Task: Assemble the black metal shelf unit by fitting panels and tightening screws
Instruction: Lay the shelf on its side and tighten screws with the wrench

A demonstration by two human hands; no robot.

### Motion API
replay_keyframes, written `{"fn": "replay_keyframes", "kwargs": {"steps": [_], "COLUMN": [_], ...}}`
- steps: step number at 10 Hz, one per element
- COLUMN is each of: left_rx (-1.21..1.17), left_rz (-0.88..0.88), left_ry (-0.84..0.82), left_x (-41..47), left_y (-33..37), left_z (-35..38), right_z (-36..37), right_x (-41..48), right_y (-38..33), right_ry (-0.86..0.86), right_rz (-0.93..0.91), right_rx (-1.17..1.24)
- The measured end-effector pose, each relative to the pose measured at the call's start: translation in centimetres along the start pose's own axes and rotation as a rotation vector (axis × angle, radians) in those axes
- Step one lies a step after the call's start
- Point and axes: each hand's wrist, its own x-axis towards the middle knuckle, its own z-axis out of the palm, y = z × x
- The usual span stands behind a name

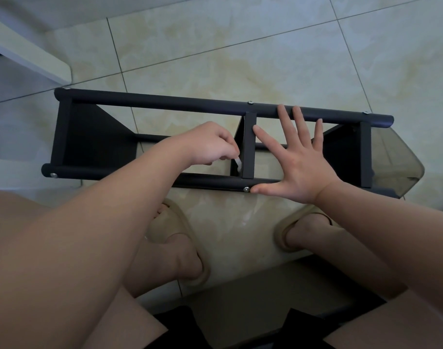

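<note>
Left hand (210,143) pinching white piece (238,163) (unidentifiable) at middle panel (249,147) edge, right hand (301,170) splayed across rails (165,100)

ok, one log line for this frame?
stage: middle panel fastening | left hand: pinches small pale tool beside panel | right hand: open, spread across shelf frame, thumb on near tube | frame: on tiled floor
</note>
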Motion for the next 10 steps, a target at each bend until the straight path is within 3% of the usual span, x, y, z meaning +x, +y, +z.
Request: {"fn": "replay_keyframes", "kwargs": {"steps": [1, 4, 7, 10], "left_rx": [-0.207, -0.418, -0.454, -0.449], "left_rz": [-0.069, -0.219, -0.244, -0.28], "left_ry": [-0.013, 0.141, 0.155, 0.062], "left_x": [0.31, 0.27, 0.27, 0.46], "left_y": [-0.1, -0.25, 0.25, 0.55], "left_z": [0.47, 0.56, 1.16, 0.97], "right_z": [0.04, 0.08, 0.02, -0.03], "right_x": [0.03, 0.02, 0.03, 0.04], "right_y": [0.01, 0.05, 0.0, 0.0], "right_ry": [-0.001, 0.009, 0.001, -0.002], "right_rz": [-0.003, -0.005, -0.003, -0.002], "right_rx": [-0.007, 0.0, -0.011, -0.005]}}
